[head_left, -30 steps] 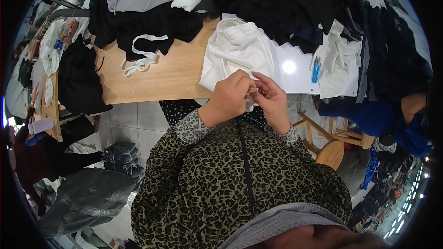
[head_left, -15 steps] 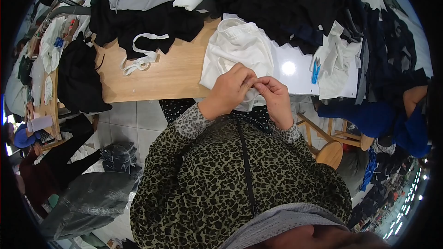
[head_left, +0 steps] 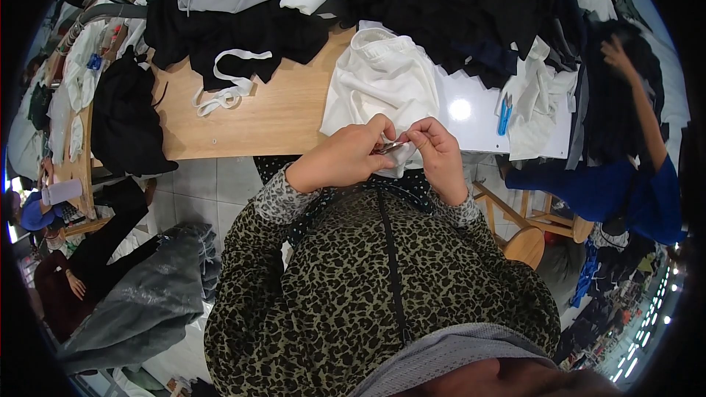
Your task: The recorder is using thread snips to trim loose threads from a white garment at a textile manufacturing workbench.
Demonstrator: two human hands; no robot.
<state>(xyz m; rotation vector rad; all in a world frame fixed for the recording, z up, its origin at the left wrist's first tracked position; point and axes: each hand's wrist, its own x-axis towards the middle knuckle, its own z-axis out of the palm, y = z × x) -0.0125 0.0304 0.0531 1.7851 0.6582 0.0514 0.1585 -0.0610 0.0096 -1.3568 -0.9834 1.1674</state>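
Garment (head_left: pixel 379 77): on table (head_left: pixel 279 121), near edge overhanging, within both hands' reach.
Left hand (head_left: pixel 340 156): curled around metal tool (head_left: pixel 386 148), apparently aimed at that edge.
Right hand (head_left: pixel 441 159): fingertips pinched there, likely for tension; cloth or thread, too small to tell.
Blue snips (head_left: pixel 504 115): right of garment, seemingly parked aside.

At the bench (head_left: pixel 279 121), the left hand (head_left: pixel 340 154) is holding a small metal tool (head_left: pixel 387 148) over the near edge of a white garment with a gathered waistband (head_left: pixel 382 81), while the fingers of the right hand (head_left: pixel 443 160) are pinching together beside the tool's tip. A looped white strap (head_left: pixel 234 94) is lying left of the garment, and blue-handled snips (head_left: pixel 504 115) are resting by crumpled off-white cloth (head_left: pixel 535 103) on the right. Farther right, a co-worker in blue (head_left: pixel 588 191) is reaching toward dark clothing (head_left: pixel 625 114).
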